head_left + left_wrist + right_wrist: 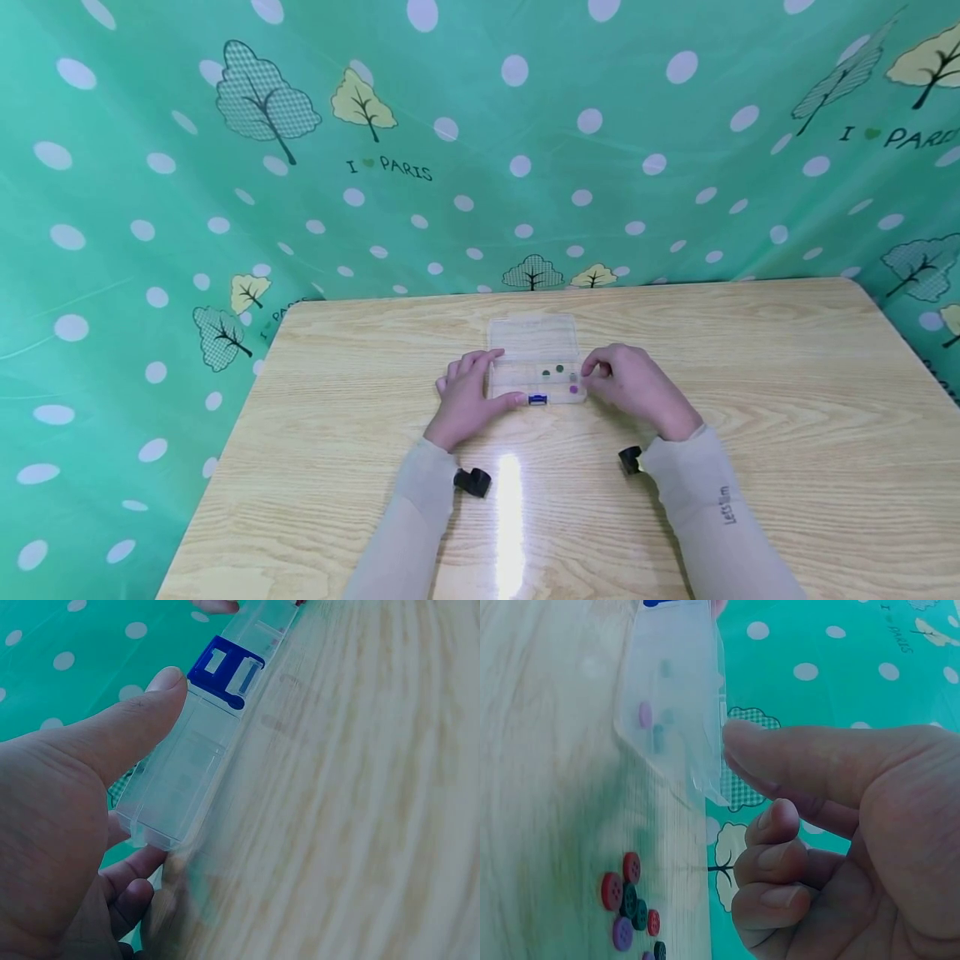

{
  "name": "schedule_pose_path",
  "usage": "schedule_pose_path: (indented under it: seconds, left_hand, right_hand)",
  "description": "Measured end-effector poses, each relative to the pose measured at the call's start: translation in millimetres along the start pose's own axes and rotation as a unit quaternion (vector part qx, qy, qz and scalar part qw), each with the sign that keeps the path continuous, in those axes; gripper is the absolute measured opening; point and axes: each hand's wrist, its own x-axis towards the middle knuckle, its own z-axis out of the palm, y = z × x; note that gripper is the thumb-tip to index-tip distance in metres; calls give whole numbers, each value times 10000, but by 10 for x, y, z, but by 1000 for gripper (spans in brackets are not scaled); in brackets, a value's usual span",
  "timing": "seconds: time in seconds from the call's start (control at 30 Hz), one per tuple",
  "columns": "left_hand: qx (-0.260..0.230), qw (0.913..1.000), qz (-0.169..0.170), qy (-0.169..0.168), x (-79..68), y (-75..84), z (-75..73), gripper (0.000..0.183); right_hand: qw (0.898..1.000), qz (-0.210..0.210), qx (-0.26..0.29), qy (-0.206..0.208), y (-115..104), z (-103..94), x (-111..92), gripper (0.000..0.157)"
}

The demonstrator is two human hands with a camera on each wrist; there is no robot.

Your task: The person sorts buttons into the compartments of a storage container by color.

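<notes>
A clear plastic compartment box (517, 390) lies on the table with its lid (534, 333) raised at the back. Its blue clasp (537, 400) is at the front edge. Spanning the box's left end, my left hand (468, 400) grips it, thumb in front beside the clasp and fingers behind. Inside are a purple button (573, 389) and several dark green buttons (559, 368). My right hand (630, 383) is at the box's right end, thumb and forefinger tips together, other fingers curled; I cannot tell whether they pinch a button.
Loose red buttons (612, 891), green buttons (629, 900) and purple buttons (622, 934) lie on the table near the right hand; the head view hides them. A green dotted curtain (480, 167) hangs behind the wooden table (360, 367).
</notes>
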Motion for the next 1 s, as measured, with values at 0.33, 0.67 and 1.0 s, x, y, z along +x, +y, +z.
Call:
schedule_pose_path:
  seconds: [0.33,0.67,1.0]
  left_hand:
    - [11,10000,18,-49,7,7,-8,93]
    - [8,10000,-40,-55,11,-2,1,93]
    - [72,9999,-95,-16,5,-19,7,93]
  right_hand:
    - [10000,-41,-55,51,80,-68,-10,8]
    - [9998,62,-132,149,124,-116,-9,7]
    - [9998,59,79,150,169,-162,-25,14]
